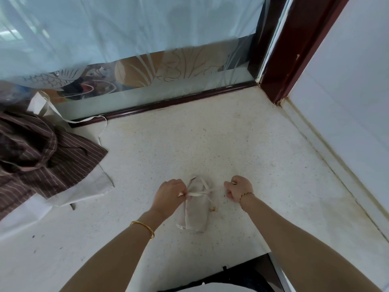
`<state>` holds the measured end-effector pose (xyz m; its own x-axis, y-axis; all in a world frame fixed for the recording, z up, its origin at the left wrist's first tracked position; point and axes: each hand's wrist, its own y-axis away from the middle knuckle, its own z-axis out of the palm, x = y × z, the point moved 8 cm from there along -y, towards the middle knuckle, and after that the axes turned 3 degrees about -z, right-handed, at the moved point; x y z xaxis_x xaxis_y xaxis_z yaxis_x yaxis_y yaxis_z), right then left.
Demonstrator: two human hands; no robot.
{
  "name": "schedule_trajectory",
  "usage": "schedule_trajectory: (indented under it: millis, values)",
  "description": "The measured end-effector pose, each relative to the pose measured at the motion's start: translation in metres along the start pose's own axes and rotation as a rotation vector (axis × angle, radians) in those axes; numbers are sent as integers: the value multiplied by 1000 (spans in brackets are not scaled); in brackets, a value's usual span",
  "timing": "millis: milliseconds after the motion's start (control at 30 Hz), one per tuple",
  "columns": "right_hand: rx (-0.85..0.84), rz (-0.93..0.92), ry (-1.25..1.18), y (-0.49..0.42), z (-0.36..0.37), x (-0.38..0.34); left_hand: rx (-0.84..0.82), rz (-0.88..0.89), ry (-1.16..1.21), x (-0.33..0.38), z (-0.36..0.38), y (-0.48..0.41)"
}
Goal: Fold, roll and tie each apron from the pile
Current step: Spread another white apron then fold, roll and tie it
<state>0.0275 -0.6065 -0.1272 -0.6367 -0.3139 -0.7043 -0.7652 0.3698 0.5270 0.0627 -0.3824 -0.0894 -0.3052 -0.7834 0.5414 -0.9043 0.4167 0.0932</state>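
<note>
Small cream cloth apron, rolled into a tight bundle (195,209), lies on the pale speckled counter (242,144), lengthwise away from me, directly between my two wrists. A thin cream tie strap (199,194) crosses its upper third, with a loop of strap arching over the far end.

My left hand (170,193) has its fingers curled round the strap's left end, pinching it right beside the roll. My right hand (239,188) is fisted a little to the right of the roll; I judge it holds the other end, though the strap between knot and fist is too faint to confirm.

Step in hand, as I read it: cinching the knot. To do it well I'd pull both ends level and outward with equal force, so the roll doesn't swivel or slide. Keep the strap flat, not twisted, and seated away from the roll's end so it can't slip off. Stop when the cloth dimples slightly.

Further left, the pile: a brown pinstriped cloth apron (42,161) heaped over a white one (84,190), straps trailing toward the frosted glass panel (147,39).
</note>
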Motion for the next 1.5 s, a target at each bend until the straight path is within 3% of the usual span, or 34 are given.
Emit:
schedule_trajectory:
  millis: [100,267,333,467,700,933,1033,1133,1200,1300,1500]
  values:
    - [83,-46,214,1,4,1,-72,-106,169,-1,4,-2]
    - [25,-159,477,8,11,-14,-41,-275,613,22,-4,-14]
    - [5,-209,526,12,14,-19,-3,-312,685,29,-3,-17]
    - [-43,-233,251,20,18,-21,48,-377,627,30,1,-19]
    - [-74,-71,-399,28,13,-29,-142,-323,466,37,13,-22]
    - [-180,-191,-473,35,25,-64,-362,-257,265,45,26,-19]
    - [-225,-196,-459,39,33,-69,-317,-287,324,38,28,-20]
    - [-154,-118,-565,33,26,-63,-280,-330,429,32,26,-19]
    - [-148,-133,-439,32,21,-61,-278,-334,457,32,23,-17]
    - [-232,-270,-68,38,28,-64,-296,-311,455,30,26,-18]
    - [-298,-475,334,35,45,-72,-250,-329,607,32,22,-16]
